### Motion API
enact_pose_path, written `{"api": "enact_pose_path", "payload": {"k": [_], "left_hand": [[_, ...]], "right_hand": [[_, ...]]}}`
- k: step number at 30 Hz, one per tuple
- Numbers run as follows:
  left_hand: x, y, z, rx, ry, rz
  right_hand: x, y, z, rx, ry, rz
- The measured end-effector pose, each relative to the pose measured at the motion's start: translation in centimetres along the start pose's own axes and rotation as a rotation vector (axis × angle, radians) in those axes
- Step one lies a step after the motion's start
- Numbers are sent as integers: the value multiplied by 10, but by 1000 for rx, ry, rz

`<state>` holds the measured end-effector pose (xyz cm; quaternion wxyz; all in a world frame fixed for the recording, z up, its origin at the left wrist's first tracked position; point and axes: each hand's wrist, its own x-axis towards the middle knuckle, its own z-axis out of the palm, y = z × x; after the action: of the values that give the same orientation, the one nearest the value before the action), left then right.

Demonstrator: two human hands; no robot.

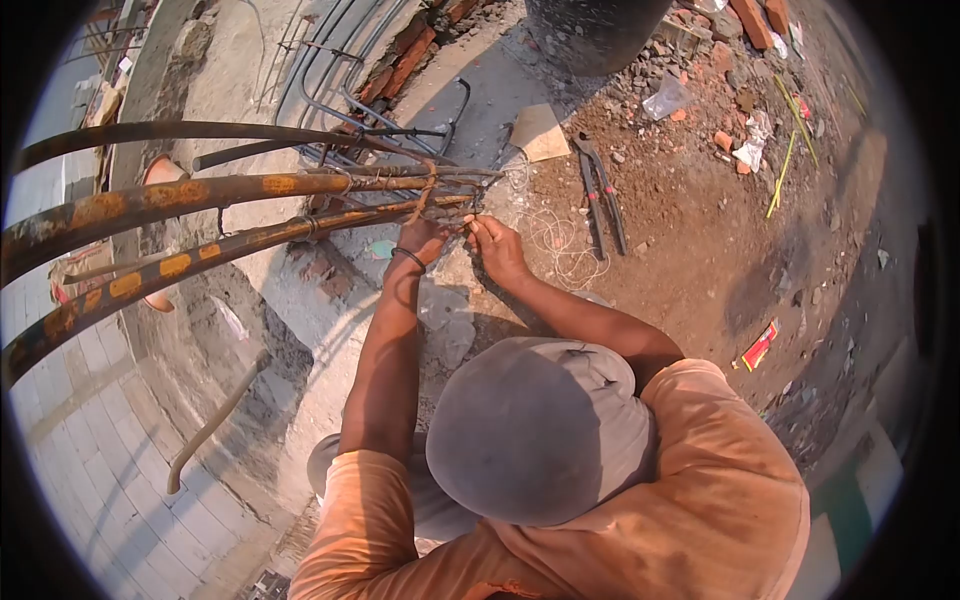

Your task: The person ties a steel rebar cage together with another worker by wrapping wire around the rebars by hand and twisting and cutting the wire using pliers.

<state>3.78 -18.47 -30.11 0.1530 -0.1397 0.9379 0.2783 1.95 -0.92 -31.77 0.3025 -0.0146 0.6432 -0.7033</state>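
My left hand (425, 238), with a dark band at its wrist, is closed by the converging ends of rusty bars (265, 185); what its fingers hold is hidden. To its right, my right hand (502, 252) makes a pinch close to the bar ends, on something too small to make out. A brown strip (428, 188) crosses the bars just above the left hand. Loops of thin wire (560, 245) lie on the soil beside the right hand. Farther right are long-handled cutters (600, 195) with red marks, their handles slightly apart.
Bent grey rods (335, 70) and a dark round container (595, 30) stand beyond the hands. Broken bricks (750, 22) and litter lie at upper right, a red wrapper (760, 345) at right. Rounded grey cloth (530, 430) fills the lower middle. Another rod (215, 425) juts out at lower left.
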Motion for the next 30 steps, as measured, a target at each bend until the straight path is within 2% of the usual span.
{"api": "enact_pose_path", "payload": {"k": [2,7,9,11,13,17,19,20,23,24,28,30], "left_hand": [[2,-25,10,14,17,65],[-11,13,-8,-216,111,101],[-11,10,-8,-350,83,110],[-6,9,-6,-178,38,39],[-4,16,-8,-177,36,61],[3,24,-7,-394,153,287],[-3,44,-15,-378,192,259],[-8,44,-9,-201,166,171],[-11,49,-4,254,215,259],[-11,54,-8,32,217,199],[-8,51,-15,-199,166,163],[-9,57,-17,-321,183,133]], "right_hand": [[0,-5,-3,-29,-16,5],[3,2,-3,-18,-43,50],[1,0,-4,-39,-42,49],[1,-4,-4,-21,-38,53],[0,0,-4,-23,-31,52],[1,2,-2,-108,1,-9],[0,2,-2,-165,17,-48],[-1,3,-2,-187,24,-60],[-11,-7,5,-213,71,-48],[-8,-7,5,-232,75,-33],[0,16,31,-110,214,-32],[2,21,45,-263,389,-141]]}}
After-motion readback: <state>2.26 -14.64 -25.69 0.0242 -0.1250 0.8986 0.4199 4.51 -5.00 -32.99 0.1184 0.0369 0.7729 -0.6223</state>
